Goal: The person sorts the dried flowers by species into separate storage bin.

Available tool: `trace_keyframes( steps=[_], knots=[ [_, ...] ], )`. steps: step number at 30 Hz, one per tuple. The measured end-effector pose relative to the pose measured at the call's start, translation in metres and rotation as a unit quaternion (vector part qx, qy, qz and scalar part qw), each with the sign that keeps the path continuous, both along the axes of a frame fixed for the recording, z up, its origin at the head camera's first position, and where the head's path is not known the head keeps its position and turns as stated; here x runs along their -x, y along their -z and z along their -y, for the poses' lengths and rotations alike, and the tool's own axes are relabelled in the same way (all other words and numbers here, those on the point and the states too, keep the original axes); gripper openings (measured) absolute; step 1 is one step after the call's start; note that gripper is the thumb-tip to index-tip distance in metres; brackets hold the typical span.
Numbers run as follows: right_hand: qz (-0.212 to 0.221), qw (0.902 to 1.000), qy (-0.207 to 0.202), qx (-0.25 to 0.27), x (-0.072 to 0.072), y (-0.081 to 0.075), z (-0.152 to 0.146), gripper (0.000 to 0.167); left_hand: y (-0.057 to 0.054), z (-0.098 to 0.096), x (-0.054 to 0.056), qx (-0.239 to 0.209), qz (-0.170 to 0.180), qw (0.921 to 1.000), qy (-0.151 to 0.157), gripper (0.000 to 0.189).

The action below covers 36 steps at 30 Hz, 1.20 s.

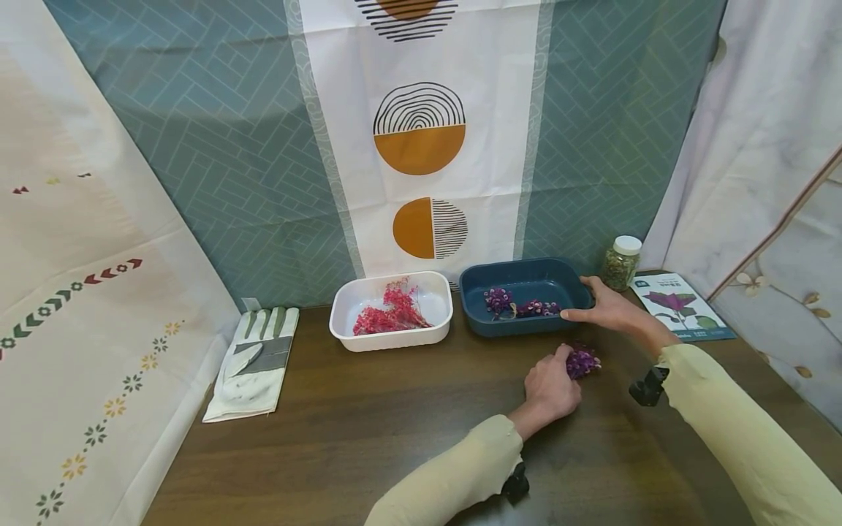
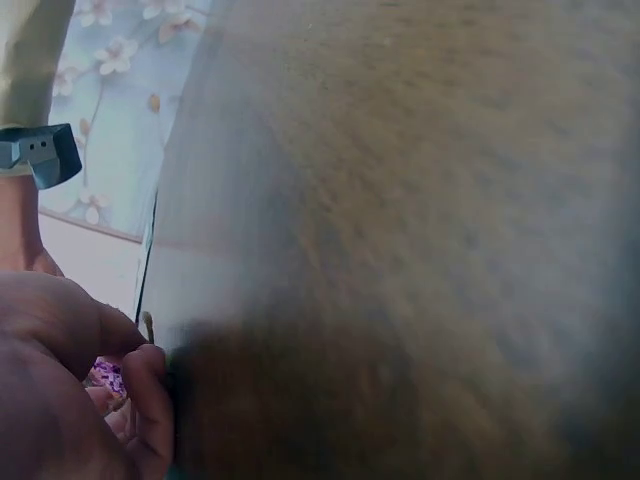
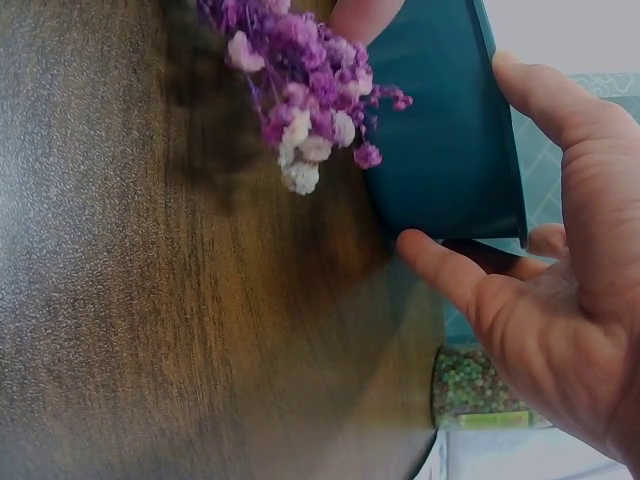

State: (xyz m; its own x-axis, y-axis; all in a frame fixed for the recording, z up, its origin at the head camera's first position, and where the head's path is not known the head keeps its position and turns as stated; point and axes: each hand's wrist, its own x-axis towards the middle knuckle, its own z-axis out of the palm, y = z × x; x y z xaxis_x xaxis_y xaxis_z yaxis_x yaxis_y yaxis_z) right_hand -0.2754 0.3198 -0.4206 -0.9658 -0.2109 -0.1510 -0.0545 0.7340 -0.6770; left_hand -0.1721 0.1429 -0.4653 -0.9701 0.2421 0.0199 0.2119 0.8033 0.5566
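Note:
My left hand [image 1: 554,383] pinches a small bunch of purple dried flowers [image 1: 582,362] just in front of the dark blue dish [image 1: 487,326]. In the left wrist view a stem end [image 2: 149,325] pokes up above the curled fingers. My right hand [image 1: 608,310] grips the right end of the dish, with the thumb along its front and a finger at the rim. Seen from the right wrist, the purple and whitish blossoms [image 3: 310,90] overlap the dish's side. Inside the dish lie more purple flower bunches [image 1: 498,301].
A white dish [image 1: 395,339] with pink-red dried flowers [image 1: 397,310] stands left of the blue one. White and grey gloves [image 1: 253,365] lie further left. Behind my right hand are a white-lidded jar [image 1: 620,264] and a flower-printed packet [image 1: 683,307]. Fabric hangs behind the wooden table [image 1: 329,453].

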Motion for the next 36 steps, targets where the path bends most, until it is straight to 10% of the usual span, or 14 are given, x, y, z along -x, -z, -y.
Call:
trace_keyframes(
  steps=[36],
  knots=[
    [0.0, 1.0, -0.007, 0.0, 0.0, -0.002, 0.0, 0.112, -0.019, 0.051, -0.008, -0.143, -0.083, 0.9793, 0.118, 0.056]
  ],
)
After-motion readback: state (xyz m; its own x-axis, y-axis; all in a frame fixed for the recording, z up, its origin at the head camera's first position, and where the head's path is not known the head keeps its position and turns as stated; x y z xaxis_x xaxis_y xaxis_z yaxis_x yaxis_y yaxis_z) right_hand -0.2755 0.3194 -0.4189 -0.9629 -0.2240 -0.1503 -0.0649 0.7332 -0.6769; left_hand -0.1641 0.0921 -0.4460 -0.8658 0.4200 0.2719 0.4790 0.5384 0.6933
